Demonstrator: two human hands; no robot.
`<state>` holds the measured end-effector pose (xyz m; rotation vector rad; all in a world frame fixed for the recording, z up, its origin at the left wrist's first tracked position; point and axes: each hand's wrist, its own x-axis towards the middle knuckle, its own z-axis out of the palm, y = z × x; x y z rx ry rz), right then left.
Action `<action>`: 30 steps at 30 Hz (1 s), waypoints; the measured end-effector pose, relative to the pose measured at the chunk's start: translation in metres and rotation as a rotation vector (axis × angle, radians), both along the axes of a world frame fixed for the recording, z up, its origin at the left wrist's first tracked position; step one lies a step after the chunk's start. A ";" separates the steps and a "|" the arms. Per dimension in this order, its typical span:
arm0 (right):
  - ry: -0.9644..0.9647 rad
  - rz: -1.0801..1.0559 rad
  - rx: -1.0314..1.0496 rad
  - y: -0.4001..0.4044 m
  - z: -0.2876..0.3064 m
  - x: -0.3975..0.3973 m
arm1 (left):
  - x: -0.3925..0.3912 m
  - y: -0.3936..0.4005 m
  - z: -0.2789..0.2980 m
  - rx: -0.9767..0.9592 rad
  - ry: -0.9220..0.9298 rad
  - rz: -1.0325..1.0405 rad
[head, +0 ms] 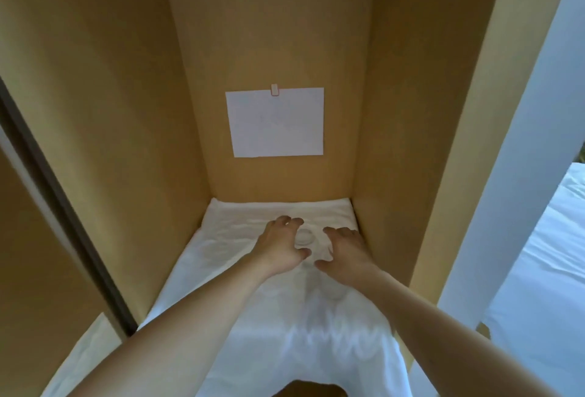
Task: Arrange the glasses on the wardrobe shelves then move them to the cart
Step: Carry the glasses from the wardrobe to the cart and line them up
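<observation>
Both hands reach over the white cloth on the wardrobe shelf. The left hand curls round a clear glass. Just right of that glass, the right hand grips a second glass.

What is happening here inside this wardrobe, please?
A person reaches both arms into a wooden wardrobe whose shelf is covered with a white cloth. The left hand curls around a clear glass standing on the cloth. The right hand curls around a second glass right beside it. Another glass seems to stand nearer, under the right wrist. A white sheet of paper hangs on the back wall.
</observation>
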<state>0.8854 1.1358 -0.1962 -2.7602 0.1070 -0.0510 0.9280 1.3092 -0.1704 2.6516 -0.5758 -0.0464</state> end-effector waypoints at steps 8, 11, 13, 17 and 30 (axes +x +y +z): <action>0.137 -0.136 -0.019 0.002 -0.019 0.016 | 0.045 -0.016 -0.024 -0.003 0.114 -0.134; 0.177 -0.165 -0.006 0.005 -0.023 0.015 | 0.050 -0.021 -0.040 0.066 0.167 -0.193; 0.180 -0.191 -0.010 0.006 -0.023 0.017 | 0.053 -0.023 -0.048 0.070 0.150 -0.216; 0.209 -0.213 -0.018 0.006 -0.017 0.027 | 0.067 -0.027 -0.045 0.107 0.137 -0.264; 0.096 -0.220 -0.058 0.013 -0.033 0.010 | 0.053 -0.025 -0.064 0.056 0.096 -0.232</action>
